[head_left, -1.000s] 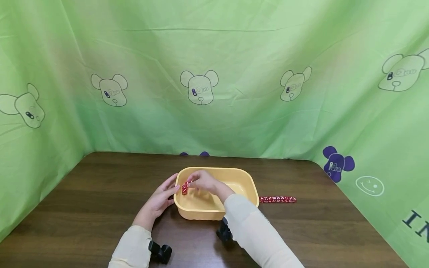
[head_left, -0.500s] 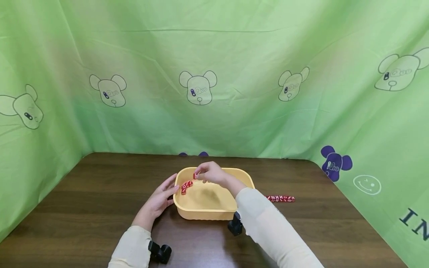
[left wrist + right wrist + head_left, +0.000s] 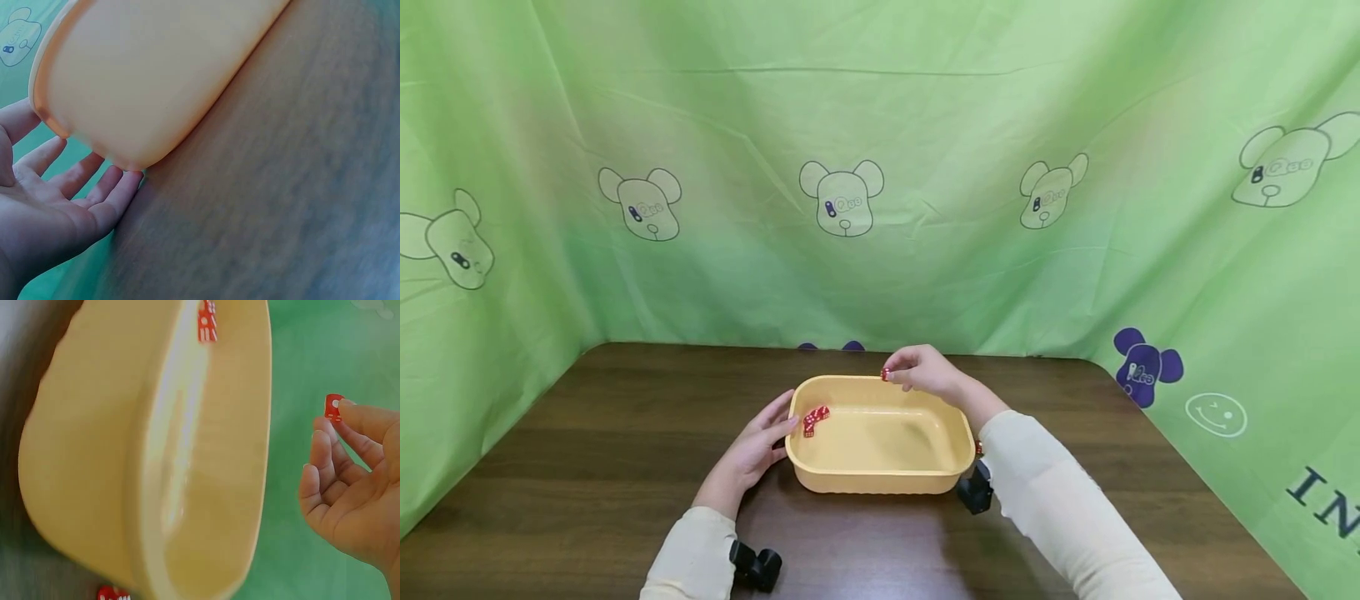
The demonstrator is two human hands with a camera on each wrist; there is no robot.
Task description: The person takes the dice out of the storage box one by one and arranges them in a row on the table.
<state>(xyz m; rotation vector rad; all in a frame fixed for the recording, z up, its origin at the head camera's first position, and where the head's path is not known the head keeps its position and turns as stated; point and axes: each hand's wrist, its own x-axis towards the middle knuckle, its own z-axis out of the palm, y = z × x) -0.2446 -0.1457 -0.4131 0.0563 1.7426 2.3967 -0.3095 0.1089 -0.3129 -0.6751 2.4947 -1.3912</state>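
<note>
My right hand (image 3: 925,371) pinches a red die (image 3: 885,375) between thumb and fingertips, over the far rim of a yellow plastic basin (image 3: 880,477). In the right wrist view that die (image 3: 333,407) shows a large white dot. My left hand (image 3: 752,450) holds the basin's left end, thumb over the rim; in the left wrist view, fingertips (image 3: 128,178) touch the outer wall. Inside the basin, several red dice (image 3: 811,422) form a bent line near the left wall. Outside its right end, another red die (image 3: 979,447) peeks out beside my sleeve, which hides others there.
The basin stands on a dark wooden table (image 3: 625,450). Behind the table and at its sides hangs a green printed cloth (image 3: 925,275). A black wrist camera (image 3: 756,567) sits on each sleeve, the right one (image 3: 976,490) near the basin's front right corner.
My right hand has let go of a die in the basin's bent line, then moved right and up toward the far rim with another die. My left hand keeps its place.
</note>
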